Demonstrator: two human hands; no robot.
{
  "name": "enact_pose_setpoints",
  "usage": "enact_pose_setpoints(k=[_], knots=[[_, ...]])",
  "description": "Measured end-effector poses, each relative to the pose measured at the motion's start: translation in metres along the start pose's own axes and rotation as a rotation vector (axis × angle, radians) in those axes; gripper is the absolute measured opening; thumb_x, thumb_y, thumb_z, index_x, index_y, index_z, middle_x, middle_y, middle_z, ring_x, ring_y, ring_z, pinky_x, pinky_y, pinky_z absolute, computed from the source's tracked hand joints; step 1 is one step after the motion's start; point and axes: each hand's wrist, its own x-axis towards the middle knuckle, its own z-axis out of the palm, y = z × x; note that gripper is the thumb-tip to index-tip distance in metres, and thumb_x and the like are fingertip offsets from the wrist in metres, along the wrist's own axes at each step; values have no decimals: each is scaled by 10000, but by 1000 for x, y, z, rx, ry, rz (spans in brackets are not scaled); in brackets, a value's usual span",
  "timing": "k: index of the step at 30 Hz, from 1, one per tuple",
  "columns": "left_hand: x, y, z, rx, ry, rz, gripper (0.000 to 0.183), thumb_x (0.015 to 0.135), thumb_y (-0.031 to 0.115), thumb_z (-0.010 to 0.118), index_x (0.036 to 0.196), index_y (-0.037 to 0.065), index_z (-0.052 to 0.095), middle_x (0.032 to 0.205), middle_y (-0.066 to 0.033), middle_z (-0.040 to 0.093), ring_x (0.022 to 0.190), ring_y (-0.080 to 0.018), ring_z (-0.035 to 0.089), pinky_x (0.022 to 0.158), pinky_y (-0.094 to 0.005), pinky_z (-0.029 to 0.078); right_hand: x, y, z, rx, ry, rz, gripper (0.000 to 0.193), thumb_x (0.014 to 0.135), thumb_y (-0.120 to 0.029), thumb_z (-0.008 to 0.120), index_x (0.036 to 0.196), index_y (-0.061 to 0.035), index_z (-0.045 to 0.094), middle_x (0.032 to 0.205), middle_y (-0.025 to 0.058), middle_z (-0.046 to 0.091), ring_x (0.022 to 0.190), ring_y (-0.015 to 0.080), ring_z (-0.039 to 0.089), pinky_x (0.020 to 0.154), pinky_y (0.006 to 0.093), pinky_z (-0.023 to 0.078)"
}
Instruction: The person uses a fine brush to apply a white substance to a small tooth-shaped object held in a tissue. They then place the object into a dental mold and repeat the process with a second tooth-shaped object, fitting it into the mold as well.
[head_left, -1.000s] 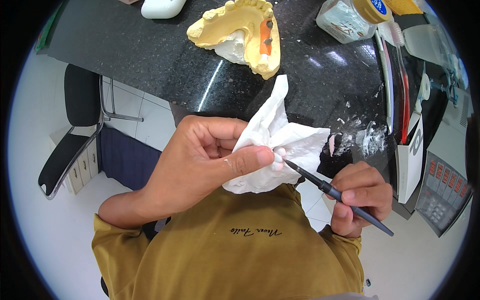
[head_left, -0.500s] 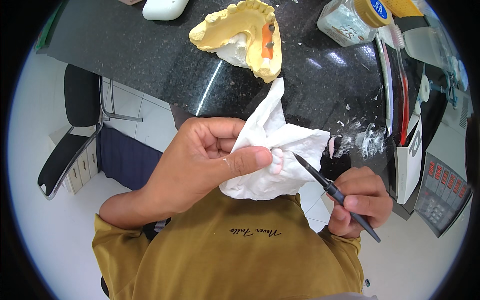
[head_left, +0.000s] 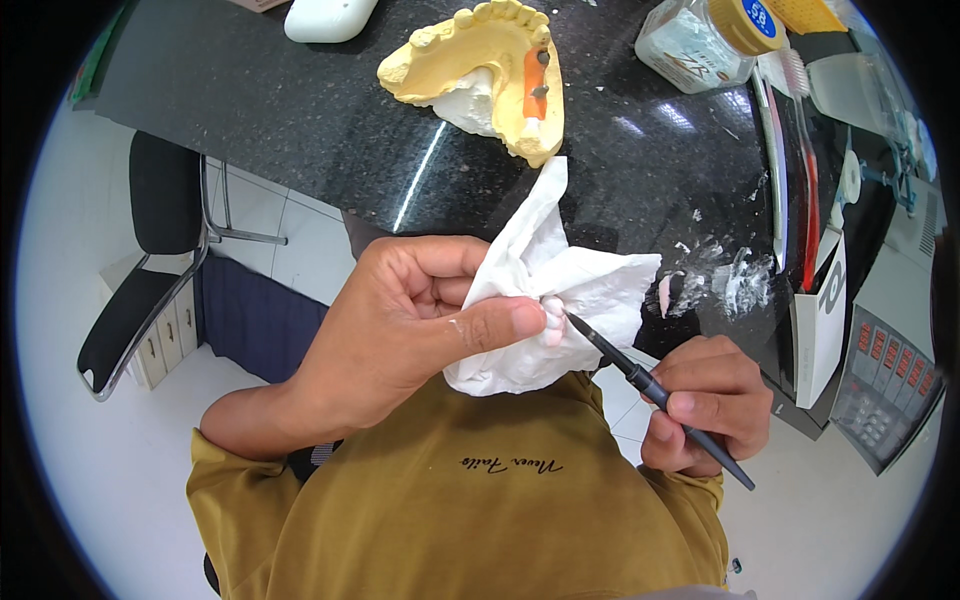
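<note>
A white rounded case (head_left: 330,18) and a gold-lidded clear jar (head_left: 688,52) sit on the dark bench (head_left: 270,105), with a red-handled brush (head_left: 809,205), a white box (head_left: 820,335) and a control panel (head_left: 890,385) rightward, and a black chair (head_left: 165,190) near a drawer cabinet (head_left: 172,335) at left.

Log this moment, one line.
Left hand: holds tissue, tooth piece; right hand: holds pointed tool, tip by tooth piece; dental model: on counter
</note>
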Motion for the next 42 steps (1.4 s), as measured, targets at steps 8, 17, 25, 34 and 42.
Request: enact_pose_setpoints(k=[8, 17, 25, 34, 42], knots=[[2, -1, 2, 26, 3, 4, 286, 799, 78, 685, 1038, -54, 599, 948, -128, 666, 850, -143, 645, 783, -282, 515, -10, 2, -13, 146, 149, -49, 250, 757, -59, 662, 978, 15, 572, 793, 149, 568, 581, 208, 583, 476, 260, 482], [-1, -25, 12, -132, 38, 299, 244, 820, 15, 640, 1047, -63, 595, 963, -131, 660, 890, -155, 632, 822, -287, 493, -23, -17, -28, -71, 363, 381, 174, 787, -44, 666, 899, 12, 544, 737, 125, 577, 605, 136, 568, 543, 225, 474], [2, -39, 25, -175, 135, 406, 240, 820, 4, 636, 1049, -55, 595, 963, -133, 662, 900, -163, 633, 842, -308, 489, -23, -16, -32, -153, 236, 413, 153, 727, 27, 663, 847, 6, 570, 736, 126, 607, 620, 134, 596, 558, 220, 480], [2, -39, 22, -136, 134, 419, 238, 819, 0, 636, 1047, -57, 595, 954, -138, 663, 899, -166, 635, 843, -312, 490, -25, -16, -32, -177, 234, 383, 161, 713, 42, 656, 844, 5, 572, 738, 129, 614, 614, 129, 600, 553, 215, 480], [3, -38, 22, -143, 122, 406, 216, 820, 1, 632, 1025, -61, 601, 933, -142, 666, 879, -173, 642, 829, -310, 498, -23, -18, -34, -221, 166, 400, 163, 706, 52, 642, 847, -2, 580, 719, 114, 609, 612, 135, 592, 542, 220, 471]])
